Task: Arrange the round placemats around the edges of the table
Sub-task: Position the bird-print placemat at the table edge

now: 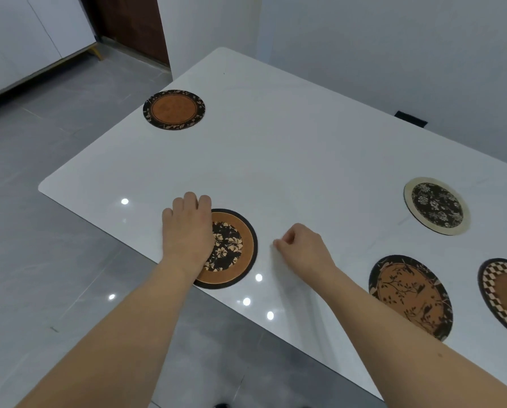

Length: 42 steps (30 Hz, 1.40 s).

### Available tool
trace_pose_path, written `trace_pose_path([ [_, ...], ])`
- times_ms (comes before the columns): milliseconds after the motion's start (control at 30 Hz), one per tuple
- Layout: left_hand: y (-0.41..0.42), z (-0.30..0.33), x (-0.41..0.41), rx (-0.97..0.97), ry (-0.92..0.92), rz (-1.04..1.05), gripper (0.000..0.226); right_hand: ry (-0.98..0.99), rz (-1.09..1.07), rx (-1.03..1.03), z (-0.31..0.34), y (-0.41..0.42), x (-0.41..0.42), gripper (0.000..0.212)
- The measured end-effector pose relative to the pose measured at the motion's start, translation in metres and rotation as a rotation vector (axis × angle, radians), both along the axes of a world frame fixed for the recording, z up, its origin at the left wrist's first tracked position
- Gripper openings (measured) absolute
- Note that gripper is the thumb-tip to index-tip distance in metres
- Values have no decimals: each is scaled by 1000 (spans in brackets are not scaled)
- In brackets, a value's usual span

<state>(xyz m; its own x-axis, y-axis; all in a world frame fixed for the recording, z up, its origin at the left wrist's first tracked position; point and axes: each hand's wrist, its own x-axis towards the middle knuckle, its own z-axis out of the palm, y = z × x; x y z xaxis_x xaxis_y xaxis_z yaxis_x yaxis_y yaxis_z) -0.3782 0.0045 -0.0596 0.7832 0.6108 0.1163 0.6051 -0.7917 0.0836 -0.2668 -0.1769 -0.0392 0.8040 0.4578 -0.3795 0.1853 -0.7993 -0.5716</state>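
Note:
Several round placemats lie on the white table (290,148). My left hand (187,228) rests on the left part of a brown mat with a black floral centre (237,248) near the table's front edge, fingers curled over its rim. My right hand (302,245) hovers just right of that mat, fingers loosely closed and holding nothing. A brown mat with a black leafy border (174,109) lies at the far left edge. On the right are a cream-rimmed floral mat (436,205), a brown branch-pattern mat (410,295) and a checker-rimmed mat (505,295), cut off by the frame.
Grey tiled floor (40,231) surrounds the table's left and front sides. White cabinets (25,33) and a dark wooden door (134,22) stand at the back left. A white wall (393,54) runs close behind the table, with a black socket (410,118) on it.

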Motion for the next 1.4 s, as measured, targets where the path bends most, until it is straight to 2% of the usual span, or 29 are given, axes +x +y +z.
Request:
trace_pose_path([
  [100, -30, 8, 21, -51, -67, 50, 33, -52, -30, 42, 7, -34, 16, 12],
  [300, -116, 15, 67, -40, -116, -59, 28, -138, -128, 55, 20, -124, 52, 28],
  [433, -196, 9, 100, -116, 11, -110, 27, -143, -219, -102, 19, -194, 70, 31],
  [533, -261, 6, 116, -201, -80, -95, 13, -61, -307, -181, 15, -243, 89, 38],
  [600, -295, -4, 117, -200, -111, -33, 15, 56, -355, -169, 10, -267, 99, 41],
  [667, -314, -20, 112, -163, -148, 6, 20, 160, -355, -83, 3, -279, 103, 28],
  [700, -319, -27, 107, -141, -165, 15, 22, 183, -332, -57, 1, -281, 104, 16],
  [733, -321, -32, 105, -124, -183, 11, 21, 194, -310, -42, 0, -282, 106, 14],
  [900, -318, -36, 110, -146, -230, 11, 10, 343, -316, 54, -5, -284, 116, 12],
  [1233, -316, -24, 109, -348, -329, 42, 8, 259, -105, -61, -9, -286, 126, 17],
  [1400, -315, -30, 111, -316, -356, 51, 17, 181, 34, -85, -12, -294, 124, 20],
])
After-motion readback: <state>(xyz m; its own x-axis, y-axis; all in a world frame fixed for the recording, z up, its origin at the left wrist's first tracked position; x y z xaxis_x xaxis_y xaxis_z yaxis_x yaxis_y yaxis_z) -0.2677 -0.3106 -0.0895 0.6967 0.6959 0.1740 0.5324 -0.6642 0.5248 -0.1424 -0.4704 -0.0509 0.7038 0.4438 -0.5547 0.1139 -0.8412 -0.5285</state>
